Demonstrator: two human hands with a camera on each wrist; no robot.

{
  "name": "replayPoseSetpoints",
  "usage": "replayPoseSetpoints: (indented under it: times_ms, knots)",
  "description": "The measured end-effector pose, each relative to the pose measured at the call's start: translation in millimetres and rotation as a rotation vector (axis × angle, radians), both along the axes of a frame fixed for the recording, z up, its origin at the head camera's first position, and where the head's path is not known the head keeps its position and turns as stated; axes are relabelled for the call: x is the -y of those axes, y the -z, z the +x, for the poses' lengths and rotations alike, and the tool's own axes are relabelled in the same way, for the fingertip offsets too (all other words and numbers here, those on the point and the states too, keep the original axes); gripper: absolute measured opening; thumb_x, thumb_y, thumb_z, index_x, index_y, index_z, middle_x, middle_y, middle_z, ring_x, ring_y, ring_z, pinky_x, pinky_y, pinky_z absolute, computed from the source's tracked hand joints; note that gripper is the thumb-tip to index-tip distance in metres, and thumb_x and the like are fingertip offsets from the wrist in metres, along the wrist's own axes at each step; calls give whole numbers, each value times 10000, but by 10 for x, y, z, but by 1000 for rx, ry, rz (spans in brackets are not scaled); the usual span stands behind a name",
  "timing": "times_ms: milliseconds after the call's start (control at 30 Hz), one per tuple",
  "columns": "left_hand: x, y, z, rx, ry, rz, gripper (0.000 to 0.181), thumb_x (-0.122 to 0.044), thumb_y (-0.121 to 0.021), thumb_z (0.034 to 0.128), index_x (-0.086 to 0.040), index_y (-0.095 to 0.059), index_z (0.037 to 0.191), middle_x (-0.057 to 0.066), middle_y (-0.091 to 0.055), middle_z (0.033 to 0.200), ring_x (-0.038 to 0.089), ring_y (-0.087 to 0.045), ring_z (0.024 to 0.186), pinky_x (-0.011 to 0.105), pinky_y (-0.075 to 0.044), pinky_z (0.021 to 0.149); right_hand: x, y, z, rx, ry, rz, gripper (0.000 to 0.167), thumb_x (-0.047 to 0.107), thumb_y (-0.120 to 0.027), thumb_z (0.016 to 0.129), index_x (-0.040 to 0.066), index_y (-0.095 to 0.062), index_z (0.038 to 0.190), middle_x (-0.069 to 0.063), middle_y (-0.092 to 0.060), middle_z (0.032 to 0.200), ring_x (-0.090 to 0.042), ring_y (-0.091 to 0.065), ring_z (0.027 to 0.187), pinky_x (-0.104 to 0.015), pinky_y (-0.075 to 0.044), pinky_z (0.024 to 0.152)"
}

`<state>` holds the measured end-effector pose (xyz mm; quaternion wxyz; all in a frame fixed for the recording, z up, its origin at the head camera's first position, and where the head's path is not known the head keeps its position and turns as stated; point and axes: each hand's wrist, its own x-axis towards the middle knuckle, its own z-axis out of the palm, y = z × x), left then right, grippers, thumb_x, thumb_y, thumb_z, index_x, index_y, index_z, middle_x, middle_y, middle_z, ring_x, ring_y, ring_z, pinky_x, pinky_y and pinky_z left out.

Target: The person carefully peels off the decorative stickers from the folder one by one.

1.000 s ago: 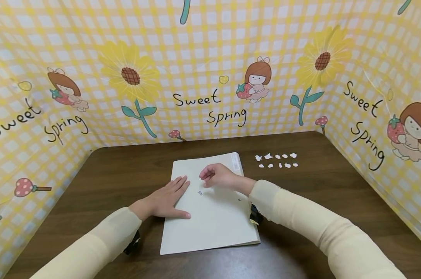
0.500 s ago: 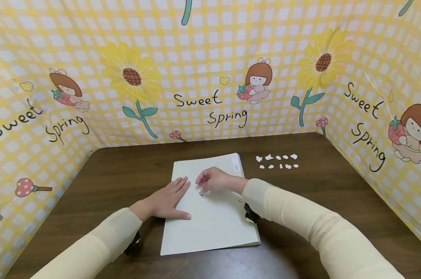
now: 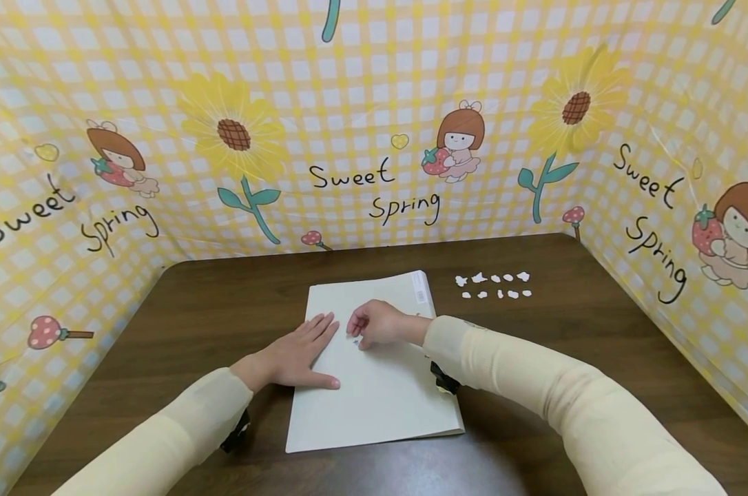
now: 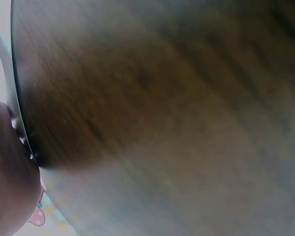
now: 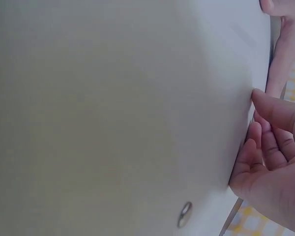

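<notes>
A large off-white pad or folder (image 3: 374, 413) lies on the table. My left hand (image 3: 296, 355) rests flat on its left edge, fingers spread. My right hand (image 3: 380, 322) is over the upper middle, with fingers curled and thumb lowered toward the surface. A tiny bluish mark or piece (image 3: 356, 342) lies by its thumb and fingertips, too small to identify. In the right wrist view, the right hand (image 5: 275, 152) has its thumb apart from the fingers at the sheet; what it may pinch is hidden. A small oval, shiny-looking piece (image 5: 185, 215) is on the sheet.
Several small white irregular pieces (image 3: 494, 278) stand in two rows on the dark wooden table (image 3: 219, 296), right of the pad. A barcode label (image 3: 420, 286) marks the pad's upper right corner. Yellow checked cloth (image 3: 349, 83) hangs around the table's back and sides.
My right hand has shifted slightly left and down, bringing its thumb and fingertips closer to the tiny bluish mark. The left hand has stayed in place on the pad.
</notes>
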<state>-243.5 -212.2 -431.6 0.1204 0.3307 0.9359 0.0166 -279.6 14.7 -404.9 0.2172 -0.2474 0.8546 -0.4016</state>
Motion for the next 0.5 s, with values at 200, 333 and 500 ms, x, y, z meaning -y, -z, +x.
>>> replayPoseSetpoints:
  times_ms: [200, 333, 500]
  knots:
    - [-8, -22, 12, 3, 3, 7, 1163, -832, -461, 778, -33, -125, 1554, 149, -40, 1614, 317, -26, 1470, 468, -119, 1158, 11, 11, -12, -56, -6, 38, 210, -76, -799, 737, 48, -723, 889, -14, -671, 817, -111, -560, 755, -200, -473, 704]
    - [-13, -32, 19, 2, 13, 16, 1166, -837, -452, 777, -20, -142, 1549, 162, -58, 1610, 332, -40, 1467, 479, -131, 1154, 11, 19, -9, -79, -13, 37, 187, -67, -803, 737, 59, -731, 854, 0, -680, 790, -107, -575, 737, -203, -479, 689]
    - [-14, -32, 17, 2, 17, 15, 1165, -832, -456, 781, -17, -137, 1549, 162, -54, 1611, 332, -39, 1467, 482, -132, 1154, 9, 6, 15, -95, -22, 41, 176, -70, -798, 741, 62, -736, 840, 7, -684, 777, -99, -583, 728, -197, -479, 679]
